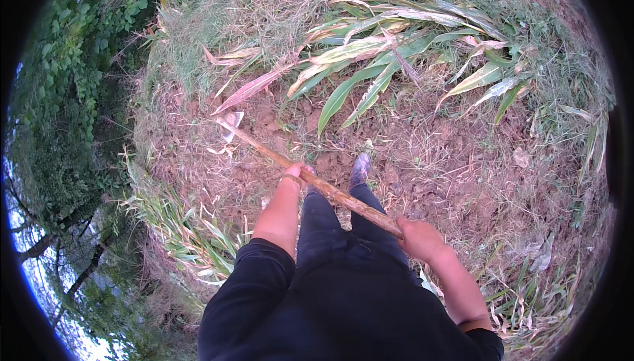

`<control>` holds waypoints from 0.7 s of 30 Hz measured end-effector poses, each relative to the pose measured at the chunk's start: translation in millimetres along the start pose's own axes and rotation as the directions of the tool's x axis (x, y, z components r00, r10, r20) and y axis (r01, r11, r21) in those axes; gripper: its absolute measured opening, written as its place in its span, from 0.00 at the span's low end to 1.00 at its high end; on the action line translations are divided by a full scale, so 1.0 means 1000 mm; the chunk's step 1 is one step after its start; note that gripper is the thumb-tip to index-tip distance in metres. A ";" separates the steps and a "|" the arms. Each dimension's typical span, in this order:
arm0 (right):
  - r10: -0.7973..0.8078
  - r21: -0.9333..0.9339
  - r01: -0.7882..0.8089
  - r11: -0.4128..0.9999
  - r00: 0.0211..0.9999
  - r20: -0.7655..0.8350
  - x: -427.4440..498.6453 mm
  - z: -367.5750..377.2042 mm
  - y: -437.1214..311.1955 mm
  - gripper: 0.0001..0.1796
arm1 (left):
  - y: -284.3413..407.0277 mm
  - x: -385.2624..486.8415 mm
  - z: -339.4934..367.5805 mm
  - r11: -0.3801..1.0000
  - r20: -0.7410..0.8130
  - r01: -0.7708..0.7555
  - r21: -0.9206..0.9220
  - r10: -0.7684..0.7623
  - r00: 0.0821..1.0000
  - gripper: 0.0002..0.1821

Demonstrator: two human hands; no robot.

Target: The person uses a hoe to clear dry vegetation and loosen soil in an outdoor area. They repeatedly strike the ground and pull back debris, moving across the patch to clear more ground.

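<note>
A hoe with a long wooden handle (354,203) slants across in front of my legs. My left hand (295,170) is closed around the middle of the handle, and a band circles that wrist. Farther back, my right hand (418,237) grips the handle's near end. The metal hoe blade (233,125) is at the far left end, close over the reddish soil; whether it touches the ground I cannot tell. A long reddish leaf (252,88) lies just beyond the blade.
Long green and drying leaves of cut stalks (376,54) lie heaped ahead. More leafy stalks (188,232) lie at the left, and others (525,291) at the lower right. Dense green bushes (64,103) border the left side. My patterned boot (360,168) stands on cloddy soil (436,163) strewn with dry grass.
</note>
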State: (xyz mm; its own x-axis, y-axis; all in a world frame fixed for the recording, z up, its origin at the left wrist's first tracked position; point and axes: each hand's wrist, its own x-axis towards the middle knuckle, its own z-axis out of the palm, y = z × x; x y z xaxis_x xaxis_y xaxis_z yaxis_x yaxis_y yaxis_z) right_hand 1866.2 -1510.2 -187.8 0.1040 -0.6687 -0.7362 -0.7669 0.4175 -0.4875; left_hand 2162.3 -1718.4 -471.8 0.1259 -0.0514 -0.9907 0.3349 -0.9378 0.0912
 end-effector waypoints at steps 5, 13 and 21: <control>0.375 -0.082 -0.365 0.927 0.909 0.185 -0.099 -0.011 0.049 0.18 | -0.147 -0.017 0.054 0.977 0.128 0.193 0.090 -0.204 0.971 0.05; 0.275 -0.189 -0.266 0.945 0.961 0.026 -0.124 0.000 0.074 0.18 | -0.148 -0.046 0.052 0.965 0.300 0.261 0.002 -0.249 0.921 0.05; 0.111 -0.060 -0.109 0.992 0.994 0.023 -0.063 0.027 0.047 0.16 | -0.050 -0.054 -0.014 1.000 0.260 0.007 -0.005 -0.005 0.966 0.08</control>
State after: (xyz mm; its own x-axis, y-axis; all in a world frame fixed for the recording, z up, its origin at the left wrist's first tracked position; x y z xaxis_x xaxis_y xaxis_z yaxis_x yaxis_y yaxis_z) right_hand 1841.0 -1431.7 -176.7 0.0328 -0.6042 -0.7962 -0.8100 0.4506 -0.3753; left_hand 2151.4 -1663.8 -421.4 -0.1227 -0.1339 -0.9834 0.3402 -0.9365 0.0851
